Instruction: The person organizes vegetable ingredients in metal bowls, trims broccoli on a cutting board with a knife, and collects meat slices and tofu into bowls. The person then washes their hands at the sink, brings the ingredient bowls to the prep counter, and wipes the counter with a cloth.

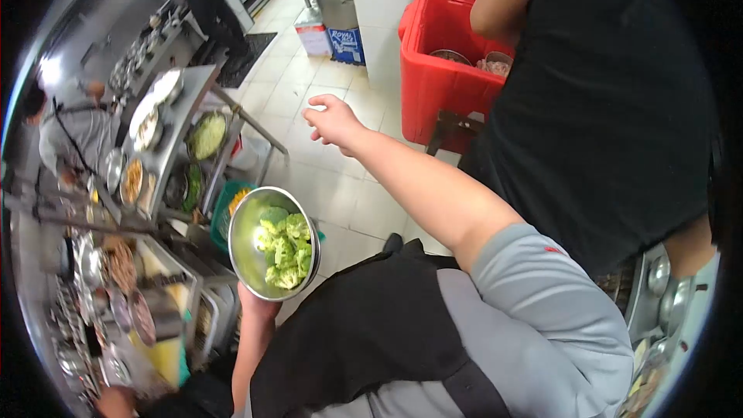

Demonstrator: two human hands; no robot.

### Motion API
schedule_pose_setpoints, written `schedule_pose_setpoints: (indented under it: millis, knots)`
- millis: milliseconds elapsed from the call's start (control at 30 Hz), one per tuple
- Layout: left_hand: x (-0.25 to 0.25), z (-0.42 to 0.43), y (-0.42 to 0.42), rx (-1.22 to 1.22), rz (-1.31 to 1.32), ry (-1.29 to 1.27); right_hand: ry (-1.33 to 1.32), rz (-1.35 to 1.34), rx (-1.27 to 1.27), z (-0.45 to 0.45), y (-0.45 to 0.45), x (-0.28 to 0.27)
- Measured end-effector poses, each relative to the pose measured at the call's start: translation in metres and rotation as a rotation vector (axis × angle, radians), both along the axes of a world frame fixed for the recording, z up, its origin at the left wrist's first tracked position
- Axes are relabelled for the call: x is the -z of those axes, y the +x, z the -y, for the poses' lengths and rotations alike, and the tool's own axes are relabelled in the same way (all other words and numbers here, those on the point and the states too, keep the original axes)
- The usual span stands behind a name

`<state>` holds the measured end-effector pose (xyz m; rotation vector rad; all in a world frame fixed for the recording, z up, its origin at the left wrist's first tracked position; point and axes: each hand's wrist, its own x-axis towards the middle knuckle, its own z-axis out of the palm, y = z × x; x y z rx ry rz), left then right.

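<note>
My left hand (pixel 258 303) grips a steel bowl (pixel 246 251) from below and at its near side; most of its fingers are hidden under the metal. Inside the bowl lie green broccoli florets (pixel 285 246), and the bowl tilts toward me. Stretched forward over the tiled floor, my right hand (pixel 334 121) holds nothing, its fingers loosely bent and apart. Just beyond the bowl, a green basket (pixel 220 224) with yellow-orange pieces stands low down.
A person in black (pixel 596 108) leans over an open red cooler (pixel 418 62) close on my right. On the left, a steel table (pixel 193 93) carries bowls, with shredded greens (pixel 207 136) below. Another person in grey (pixel 77 131) stands behind it. Floor tiles (pixel 348 201) stretch ahead.
</note>
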<state>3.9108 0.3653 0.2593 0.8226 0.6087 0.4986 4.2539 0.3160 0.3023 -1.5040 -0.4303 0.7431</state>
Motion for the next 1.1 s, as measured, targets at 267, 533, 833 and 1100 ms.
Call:
schedule_pose_setpoints:
  millis: [267, 533, 833, 1100]
  knots:
    - [-0.025, -0.144, 0.037, 0.129, -0.050, 0.469, 0.102, 0.171, 0.195, -0.151, 0.084, -0.051]
    - [-0.010, -0.285, 0.145, 0.192, 0.098, -0.103, 0.047, 0.787, 0.538, -0.133, 0.159, -0.077]
    - [-0.016, -0.388, 0.354, 0.398, -0.009, -0.215, -0.654, 1.228, 0.833, 0.007, 0.211, -0.068]
    - [-0.078, -0.347, 0.547, 0.770, 0.166, -0.111, -0.602, 0.893, 0.869, 0.031, 0.260, -0.057]
